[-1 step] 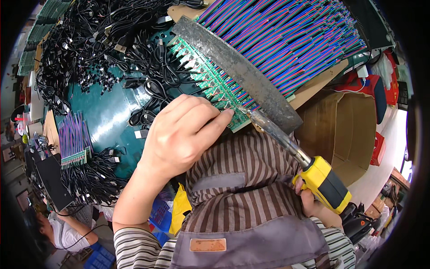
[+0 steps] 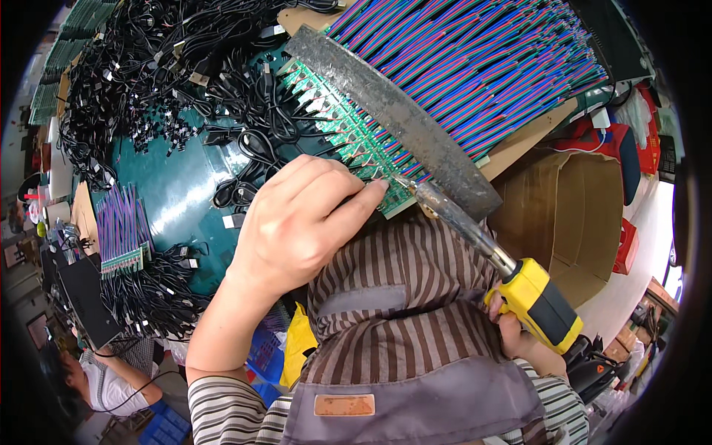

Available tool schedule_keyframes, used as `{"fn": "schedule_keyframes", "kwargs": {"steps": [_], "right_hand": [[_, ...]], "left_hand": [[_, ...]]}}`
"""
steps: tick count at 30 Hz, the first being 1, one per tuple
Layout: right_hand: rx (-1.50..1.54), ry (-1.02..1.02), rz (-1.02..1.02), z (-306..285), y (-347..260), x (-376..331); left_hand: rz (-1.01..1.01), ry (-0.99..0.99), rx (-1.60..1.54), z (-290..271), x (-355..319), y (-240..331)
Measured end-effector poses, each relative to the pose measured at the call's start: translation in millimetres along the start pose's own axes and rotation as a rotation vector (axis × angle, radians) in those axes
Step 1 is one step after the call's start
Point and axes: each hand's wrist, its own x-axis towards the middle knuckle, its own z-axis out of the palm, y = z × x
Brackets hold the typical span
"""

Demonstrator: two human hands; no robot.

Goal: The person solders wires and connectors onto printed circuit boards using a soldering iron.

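My left hand (image 2: 297,222) is closed, thumb and forefinger pinched at the near end of a row of green circuit boards (image 2: 348,141). Whatever lies between the fingertips is hidden; thin wire ends show just beside them. Lower right, my right hand (image 2: 512,334) grips the yellow and black handle of a soldering iron (image 2: 475,233), its tip down at the boards close to my left fingertips. A long dark metal bar (image 2: 393,111) lies across the multicoloured ribbon wires (image 2: 482,67) along the boards. Black cables (image 2: 274,111) run to the boards' other side.
Heaped black cables (image 2: 148,67) cover the far left of the green tabletop (image 2: 178,178). A smaller bundle of wired boards (image 2: 122,230) sits at left. An open cardboard box (image 2: 556,215) stands at right. Another person (image 2: 119,378) is at lower left.
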Motion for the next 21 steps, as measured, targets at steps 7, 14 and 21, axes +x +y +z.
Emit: {"fn": "schedule_keyframes", "kwargs": {"steps": [7,14,21], "right_hand": [[0.041,0.029,0.023,0,-3,1],[-0.024,0.042,-0.018,1,-9,6],[-0.133,0.001,-0.099,-6,-28,25]], "left_hand": [[0.052,-0.089,0.073,-10,5,0],[0.100,-0.212,0.090,-16,8,-5],[0.083,-0.195,0.071,-13,6,-6]]}}
